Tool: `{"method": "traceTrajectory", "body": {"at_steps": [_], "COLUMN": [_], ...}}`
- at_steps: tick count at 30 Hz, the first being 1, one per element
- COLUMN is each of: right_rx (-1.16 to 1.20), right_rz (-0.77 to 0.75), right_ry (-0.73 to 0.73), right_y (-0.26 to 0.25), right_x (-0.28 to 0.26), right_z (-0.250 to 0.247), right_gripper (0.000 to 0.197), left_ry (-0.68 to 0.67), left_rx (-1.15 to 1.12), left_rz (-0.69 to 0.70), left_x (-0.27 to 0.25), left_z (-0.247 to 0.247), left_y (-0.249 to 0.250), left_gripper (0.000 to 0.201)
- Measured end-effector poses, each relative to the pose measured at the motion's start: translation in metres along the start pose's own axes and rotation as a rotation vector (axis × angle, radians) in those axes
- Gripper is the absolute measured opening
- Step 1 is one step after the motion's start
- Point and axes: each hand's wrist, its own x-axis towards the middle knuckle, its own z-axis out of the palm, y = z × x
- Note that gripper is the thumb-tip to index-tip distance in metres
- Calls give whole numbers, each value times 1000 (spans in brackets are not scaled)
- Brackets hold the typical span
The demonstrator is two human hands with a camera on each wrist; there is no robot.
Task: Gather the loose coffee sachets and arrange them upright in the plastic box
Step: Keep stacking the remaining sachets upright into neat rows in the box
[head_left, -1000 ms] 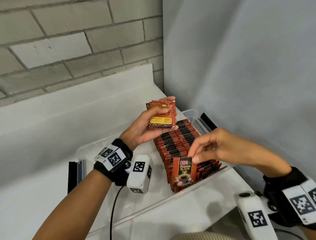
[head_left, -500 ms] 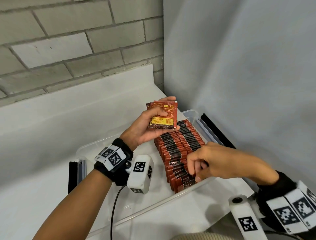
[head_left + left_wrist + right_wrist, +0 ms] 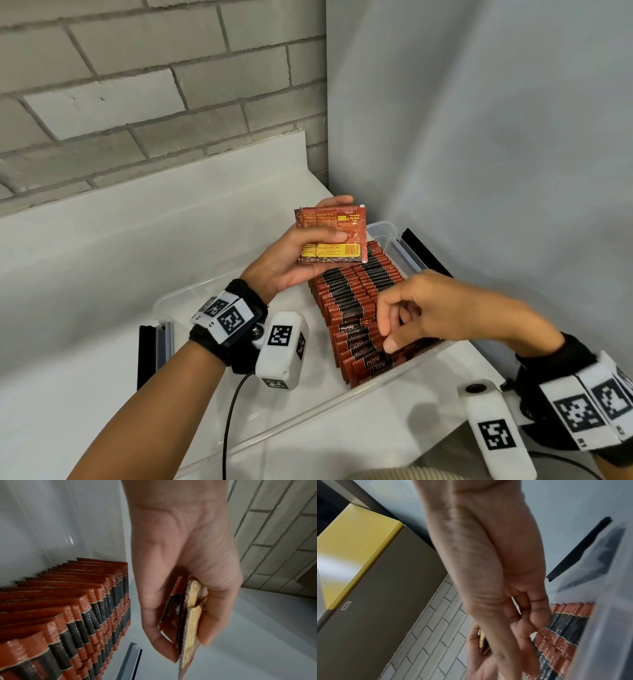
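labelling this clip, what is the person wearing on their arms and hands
Both forearms are bare, with no sleeves or gloves. Each wrist carries a black band with white plates bearing black square markers, plus a white rounded camera pod, also marked. A thin black cable hangs from the left pod.

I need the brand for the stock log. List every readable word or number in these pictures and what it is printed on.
"D2X": red and black coffee sachets standing in the clear plastic box, nearest the camera.
"BLACK": the small stack of red sachets with yellow labels in the left hand.
Fine print and date stamp on that stack: too small to read.
Wristband square markers: patterns only.
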Motion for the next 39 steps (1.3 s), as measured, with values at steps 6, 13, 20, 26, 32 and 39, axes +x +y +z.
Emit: {"method": "traceTrajectory", "body": {"at_steps": [6,13,20,26,32,39], "right_rx": [192,377,532,439,374,694], "right_rz": [7,-3,-86,-186,-231,25], "right_ry": [411,629,796,877,830,711], "right_y": [-3,-6,-6,-7,-5,-11], "right_x": [11,23,19,20,21,23], "right_z": [-2,7,0,1,6,7], "right_gripper": [26,16,10,12,19,24], "left_ry": [-54,-43,22,-4,-73,21], "left_rx": [15,41,-88,-48,59,27], "left_rz": [3,18,-132,-156,-133,-27], "left_x": [2,2,-2,0,0,0], "left_z": [1,3,6,5,1,6], "left_y": [-2,-3,1,-3,-3,-2], "left_gripper": [66,64,92,60,58,48]}}
